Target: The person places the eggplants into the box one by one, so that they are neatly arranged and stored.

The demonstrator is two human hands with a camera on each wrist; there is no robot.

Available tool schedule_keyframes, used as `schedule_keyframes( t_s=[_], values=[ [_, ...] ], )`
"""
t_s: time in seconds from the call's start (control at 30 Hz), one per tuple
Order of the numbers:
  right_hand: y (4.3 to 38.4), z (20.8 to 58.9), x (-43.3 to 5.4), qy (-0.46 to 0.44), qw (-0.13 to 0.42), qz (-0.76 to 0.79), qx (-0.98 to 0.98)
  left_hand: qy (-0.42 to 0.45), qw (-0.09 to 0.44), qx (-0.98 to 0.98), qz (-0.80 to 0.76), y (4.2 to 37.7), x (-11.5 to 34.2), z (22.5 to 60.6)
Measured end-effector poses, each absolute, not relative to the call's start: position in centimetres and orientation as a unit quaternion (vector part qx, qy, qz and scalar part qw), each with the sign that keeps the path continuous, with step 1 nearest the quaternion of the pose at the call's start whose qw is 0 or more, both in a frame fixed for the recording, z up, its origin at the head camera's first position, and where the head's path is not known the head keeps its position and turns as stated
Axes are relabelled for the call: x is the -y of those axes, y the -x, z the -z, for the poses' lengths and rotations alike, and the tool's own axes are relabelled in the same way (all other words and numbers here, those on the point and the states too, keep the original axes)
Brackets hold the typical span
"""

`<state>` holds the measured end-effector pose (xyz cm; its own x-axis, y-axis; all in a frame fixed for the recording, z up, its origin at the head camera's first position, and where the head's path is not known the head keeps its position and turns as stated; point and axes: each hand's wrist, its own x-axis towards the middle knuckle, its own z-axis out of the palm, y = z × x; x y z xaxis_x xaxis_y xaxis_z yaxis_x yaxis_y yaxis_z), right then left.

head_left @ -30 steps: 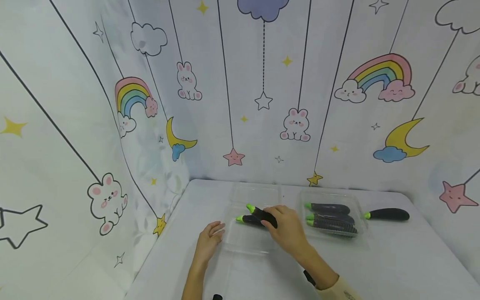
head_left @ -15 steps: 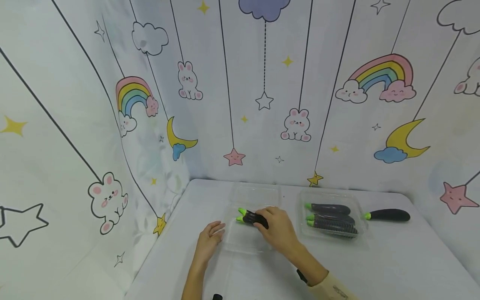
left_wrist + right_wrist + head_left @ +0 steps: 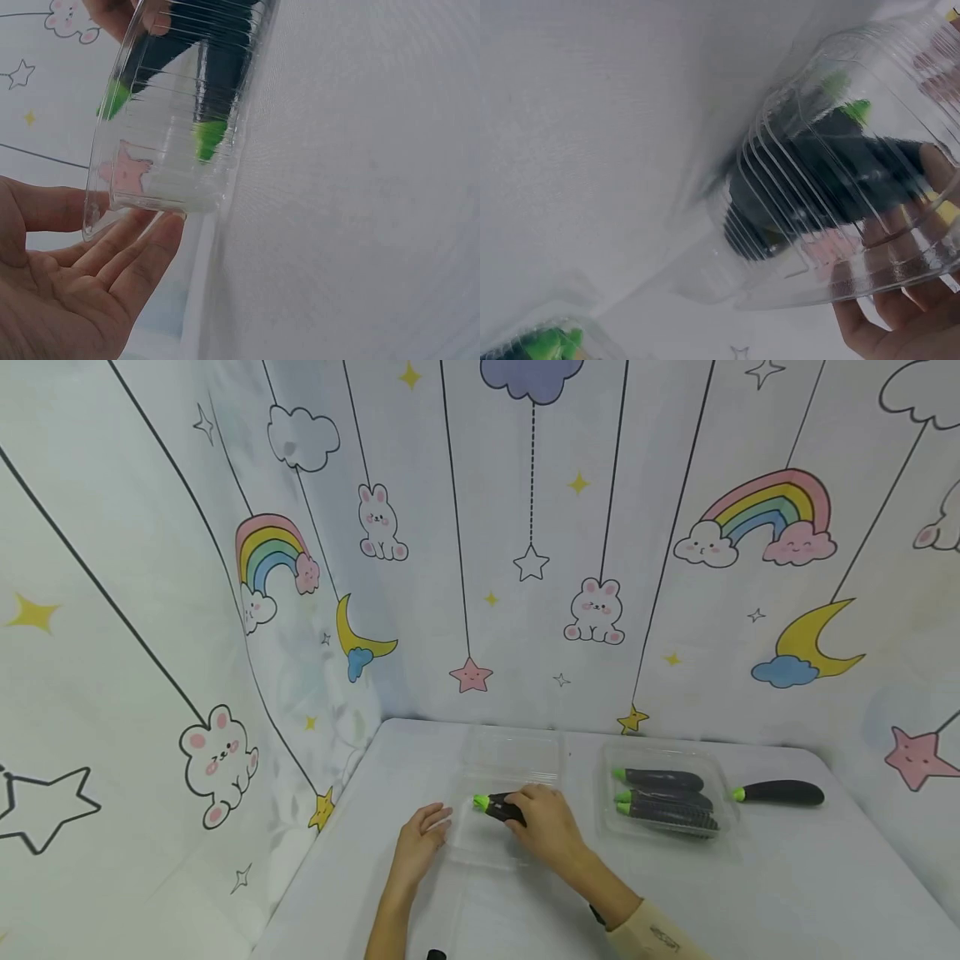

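Note:
My right hand grips a dark eggplant with a green stem end, down inside a clear plastic box. Beneath or beside it lies a second eggplant, mostly covered in the head view but visible through the box wall in the left wrist view. There, the held one slants and its green tip sits higher. My left hand rests at the box's left end, its thumb by the rim and its fairly straight fingertips touching the wall. Through the plastic, the right fingers show blurred around the held eggplant.
To the right stands another clear box holding three eggplants. Farther right, a single eggplant lies on the white table. The transparent lid extends behind the nearer box. A patterned curtain closes off the back and left.
My right hand has lowered the held eggplant to the left into the box, so that it now overlaps the one lying there. My left hand stays in place.

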<state>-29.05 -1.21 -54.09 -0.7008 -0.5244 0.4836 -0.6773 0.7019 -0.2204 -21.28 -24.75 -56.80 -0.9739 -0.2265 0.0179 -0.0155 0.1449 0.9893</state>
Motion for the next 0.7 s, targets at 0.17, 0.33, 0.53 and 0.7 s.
schedule_keyframes(
  t_s=[0.17, 0.33, 0.53, 0.7],
  values=[
    [29.3, 54.9, 1.7, -0.336, 0.204, -0.166, 0.905, -0.084, 0.082, 0.753, 0.647, 21.3, 24.7, 56.7],
    [29.4, 55.6, 2.1, -0.341, 0.186, -0.150, 0.909, -0.080, 0.082, 0.753, 0.647, 21.4, 24.8, 56.9],
    [29.3, 55.9, 2.2, -0.342, 0.175, -0.155, 0.910, -0.077, 0.075, 0.750, 0.653, 21.3, 24.8, 56.9],
    [29.5, 56.1, 2.1, -0.340, 0.178, -0.157, 0.910, -0.077, 0.075, 0.748, 0.654, 21.2, 24.8, 56.7]
  ],
)
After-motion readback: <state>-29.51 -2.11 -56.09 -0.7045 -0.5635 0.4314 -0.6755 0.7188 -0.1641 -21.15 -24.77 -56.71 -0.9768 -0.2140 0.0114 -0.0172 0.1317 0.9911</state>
